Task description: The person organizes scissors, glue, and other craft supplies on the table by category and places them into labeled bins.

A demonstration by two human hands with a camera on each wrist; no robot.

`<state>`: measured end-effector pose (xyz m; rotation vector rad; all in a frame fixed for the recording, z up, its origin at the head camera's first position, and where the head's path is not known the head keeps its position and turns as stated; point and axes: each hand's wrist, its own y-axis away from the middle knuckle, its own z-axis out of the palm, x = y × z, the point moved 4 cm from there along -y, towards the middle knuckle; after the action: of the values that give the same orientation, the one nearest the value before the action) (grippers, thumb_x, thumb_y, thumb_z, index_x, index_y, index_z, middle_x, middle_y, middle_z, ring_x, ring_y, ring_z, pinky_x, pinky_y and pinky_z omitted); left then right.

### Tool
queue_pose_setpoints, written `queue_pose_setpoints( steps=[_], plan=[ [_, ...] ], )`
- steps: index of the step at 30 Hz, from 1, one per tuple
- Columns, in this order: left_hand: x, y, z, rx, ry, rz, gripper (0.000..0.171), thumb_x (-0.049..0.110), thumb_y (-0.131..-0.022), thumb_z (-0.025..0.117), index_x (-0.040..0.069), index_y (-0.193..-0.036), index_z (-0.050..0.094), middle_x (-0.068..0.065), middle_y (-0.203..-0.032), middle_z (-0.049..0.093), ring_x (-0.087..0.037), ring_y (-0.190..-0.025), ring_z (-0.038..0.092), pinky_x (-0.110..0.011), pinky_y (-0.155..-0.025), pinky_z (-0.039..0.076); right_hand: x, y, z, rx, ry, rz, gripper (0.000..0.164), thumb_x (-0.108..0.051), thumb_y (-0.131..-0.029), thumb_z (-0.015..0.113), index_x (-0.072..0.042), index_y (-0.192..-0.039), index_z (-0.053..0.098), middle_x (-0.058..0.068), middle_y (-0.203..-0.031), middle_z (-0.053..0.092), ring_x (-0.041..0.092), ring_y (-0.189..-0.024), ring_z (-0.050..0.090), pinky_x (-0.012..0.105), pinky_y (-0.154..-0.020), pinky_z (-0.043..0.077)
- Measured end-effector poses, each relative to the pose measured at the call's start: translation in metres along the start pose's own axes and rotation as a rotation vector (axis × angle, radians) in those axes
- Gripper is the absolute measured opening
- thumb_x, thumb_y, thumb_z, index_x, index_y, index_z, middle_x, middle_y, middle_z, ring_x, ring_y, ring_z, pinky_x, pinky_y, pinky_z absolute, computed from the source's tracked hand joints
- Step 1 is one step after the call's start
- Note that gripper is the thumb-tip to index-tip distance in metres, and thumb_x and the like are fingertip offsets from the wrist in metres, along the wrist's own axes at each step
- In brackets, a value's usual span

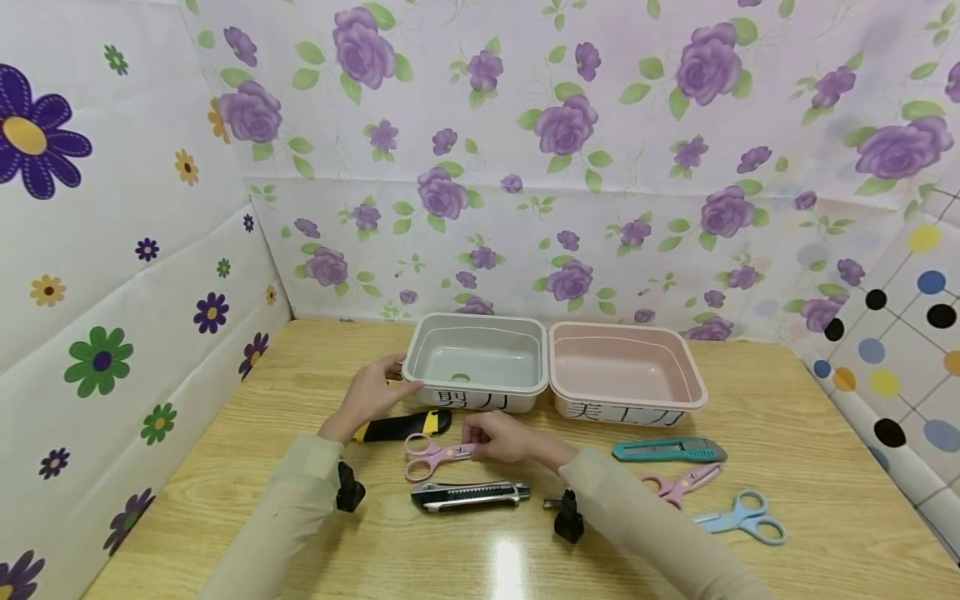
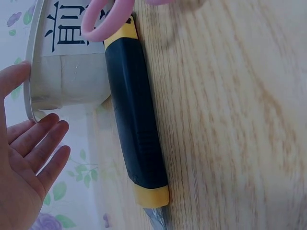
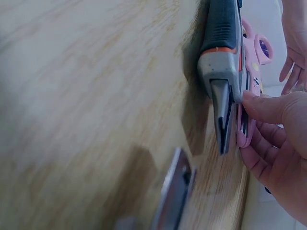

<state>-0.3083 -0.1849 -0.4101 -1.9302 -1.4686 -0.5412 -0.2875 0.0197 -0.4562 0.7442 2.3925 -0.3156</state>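
Observation:
With its thumb on the rim and its fingers at the side, my left hand [image 1: 369, 390] holds the left corner of the grey plastic tub [image 1: 480, 340], which bears a black-lettered label. The left wrist view shows that thumb and the fingers [image 2: 45, 132] around the rim. My right hand [image 1: 504, 437] pinches pink scissors [image 1: 452, 452] by the blade end, handles pointing left. A black and yellow utility knife [image 1: 401, 427] lies in front of the tub. Nearer is a silver and black utility knife [image 1: 471, 495], close under the right hand in the right wrist view.
Right of the grey tub stands a pink tub [image 1: 622, 362], also labelled. On the table's right side lie a teal utility knife [image 1: 667, 450], another pair of pink scissors [image 1: 684, 483] and light blue scissors [image 1: 738, 518]. Flowered cloth [image 1: 510, 250] hangs behind the table.

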Motion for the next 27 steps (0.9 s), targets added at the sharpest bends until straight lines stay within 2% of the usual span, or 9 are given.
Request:
queue_pose_setpoints(
  steps=[8,20,27],
  plan=[
    [-0.002,-0.002,0.000,0.004,0.001,0.002,0.062,0.030,-0.078,0.071,-0.002,-0.127,0.050,-0.015,-0.102,0.065,-0.028,-0.093,0.062,-0.045,-0.079,0.047,-0.005,0.004,-0.005,-0.012,-0.014,-0.004,0.011,0.001,-0.079,0.065,-0.007,-0.083,0.060,-0.001,-0.071,0.055,0.004,-0.065,0.047,0.018,-0.061,0.041],
    [-0.003,-0.002,0.001,0.005,-0.011,0.006,0.062,0.030,-0.078,0.070,-0.003,-0.127,0.050,-0.016,-0.102,0.065,-0.029,-0.092,0.062,-0.045,-0.079,0.048,-0.015,0.012,-0.021,0.029,0.127,-0.014,0.013,0.000,-0.078,0.064,-0.011,-0.083,0.061,-0.006,-0.071,0.054,0.004,-0.064,0.047,0.018,-0.060,0.040],
    [-0.003,-0.002,0.002,0.000,-0.015,-0.007,0.064,0.031,-0.078,0.070,-0.002,-0.128,0.048,-0.016,-0.103,0.065,-0.029,-0.094,0.062,-0.045,-0.080,0.047,-0.021,0.015,-0.031,0.030,0.104,-0.002,0.009,-0.002,-0.082,0.063,-0.010,-0.086,0.062,-0.004,-0.074,0.056,0.006,-0.067,0.050,0.019,-0.062,0.042]
  ],
)
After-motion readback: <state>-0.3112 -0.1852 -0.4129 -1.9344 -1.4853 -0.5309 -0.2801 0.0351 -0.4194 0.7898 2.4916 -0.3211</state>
